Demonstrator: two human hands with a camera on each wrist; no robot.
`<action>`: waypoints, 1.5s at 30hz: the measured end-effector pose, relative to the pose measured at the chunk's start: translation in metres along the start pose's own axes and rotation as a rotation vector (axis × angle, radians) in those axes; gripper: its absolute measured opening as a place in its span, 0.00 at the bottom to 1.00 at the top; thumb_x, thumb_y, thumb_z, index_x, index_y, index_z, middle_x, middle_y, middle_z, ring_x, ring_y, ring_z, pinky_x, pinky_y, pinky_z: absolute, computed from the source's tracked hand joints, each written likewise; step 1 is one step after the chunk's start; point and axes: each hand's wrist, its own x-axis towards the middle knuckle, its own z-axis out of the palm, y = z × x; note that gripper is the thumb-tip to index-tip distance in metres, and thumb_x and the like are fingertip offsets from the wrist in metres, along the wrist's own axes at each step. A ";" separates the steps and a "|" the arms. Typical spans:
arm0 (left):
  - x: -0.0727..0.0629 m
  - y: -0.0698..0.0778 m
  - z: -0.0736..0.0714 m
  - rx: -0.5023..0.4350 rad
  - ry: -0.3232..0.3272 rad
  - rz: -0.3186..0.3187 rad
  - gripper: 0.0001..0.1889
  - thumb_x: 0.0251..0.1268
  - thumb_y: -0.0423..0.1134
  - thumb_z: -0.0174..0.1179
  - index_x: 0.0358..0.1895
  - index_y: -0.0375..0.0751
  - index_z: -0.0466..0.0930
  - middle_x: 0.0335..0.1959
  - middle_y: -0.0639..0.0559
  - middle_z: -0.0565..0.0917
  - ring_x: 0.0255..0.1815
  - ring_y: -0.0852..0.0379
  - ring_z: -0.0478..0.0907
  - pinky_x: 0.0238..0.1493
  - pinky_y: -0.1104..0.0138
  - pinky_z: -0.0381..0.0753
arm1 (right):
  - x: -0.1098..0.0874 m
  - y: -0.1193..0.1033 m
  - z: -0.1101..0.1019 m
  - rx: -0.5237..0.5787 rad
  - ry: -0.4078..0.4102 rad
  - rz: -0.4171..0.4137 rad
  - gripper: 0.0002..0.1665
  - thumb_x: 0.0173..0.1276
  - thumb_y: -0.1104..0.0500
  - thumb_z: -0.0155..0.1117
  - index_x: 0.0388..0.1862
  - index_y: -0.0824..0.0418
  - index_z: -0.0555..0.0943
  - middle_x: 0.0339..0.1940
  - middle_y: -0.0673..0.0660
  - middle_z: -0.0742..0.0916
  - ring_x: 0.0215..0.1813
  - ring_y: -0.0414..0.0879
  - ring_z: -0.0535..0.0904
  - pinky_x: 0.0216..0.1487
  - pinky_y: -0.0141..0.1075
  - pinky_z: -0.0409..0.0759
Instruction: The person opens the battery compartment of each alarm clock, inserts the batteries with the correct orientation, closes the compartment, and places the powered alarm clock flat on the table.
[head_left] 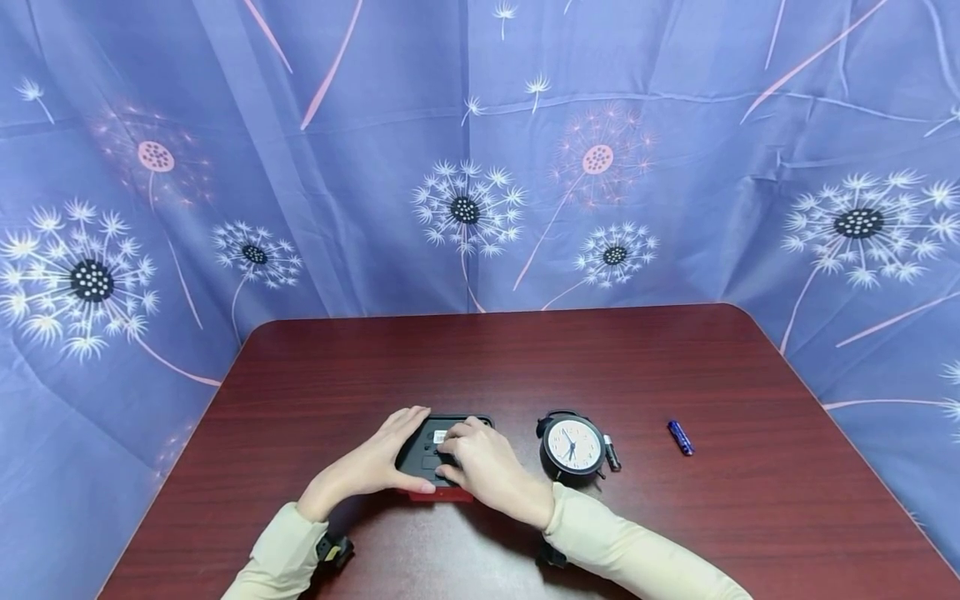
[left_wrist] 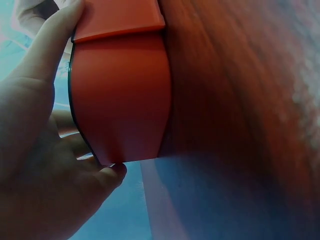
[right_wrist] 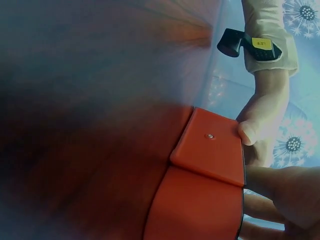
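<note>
A red-sided device lies on the table with its black back panel [head_left: 424, 446] facing up. A small white label and a rectangular outline show on that panel. My left hand [head_left: 367, 462] grips the device's left end, thumb at the near edge and fingertips at the far edge. Over the right part of the panel, my right hand [head_left: 491, 475] bends its fingers down close to the rectangle; whether it pinches anything there I cannot tell. From the left wrist, the red casing [left_wrist: 120, 95] shows a stepped side. A small screw sits in the red side [right_wrist: 215, 150] in the right wrist view.
A black twin-bell alarm clock [head_left: 573, 447] is to the right of the device, face up. Beside it lies a dark battery [head_left: 612, 454], and farther right a blue battery [head_left: 681, 437]. A dandelion-print cloth [head_left: 465, 125] hangs behind the dark red table [head_left: 360, 358].
</note>
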 end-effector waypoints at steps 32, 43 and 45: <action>0.000 -0.002 0.002 0.100 0.070 0.092 0.54 0.43 0.51 0.75 0.72 0.30 0.57 0.70 0.32 0.63 0.71 0.39 0.59 0.65 0.47 0.67 | 0.008 -0.023 -0.004 -0.570 0.061 -0.409 0.08 0.52 0.51 0.67 0.16 0.40 0.81 0.17 0.38 0.84 0.24 0.35 0.77 0.30 0.28 0.72; 0.000 -0.001 0.002 0.090 0.063 0.084 0.54 0.43 0.52 0.76 0.72 0.31 0.57 0.70 0.32 0.63 0.71 0.38 0.59 0.64 0.46 0.66 | 0.011 -0.017 -0.006 -0.510 0.016 -0.461 0.06 0.54 0.52 0.67 0.19 0.43 0.82 0.18 0.41 0.84 0.24 0.38 0.77 0.27 0.29 0.74; 0.000 -0.002 0.002 0.090 0.066 0.083 0.55 0.42 0.52 0.76 0.72 0.31 0.57 0.70 0.32 0.63 0.71 0.39 0.59 0.64 0.46 0.66 | 0.012 -0.017 -0.006 -0.502 0.010 -0.467 0.06 0.54 0.52 0.67 0.20 0.43 0.82 0.18 0.41 0.84 0.25 0.38 0.78 0.28 0.29 0.74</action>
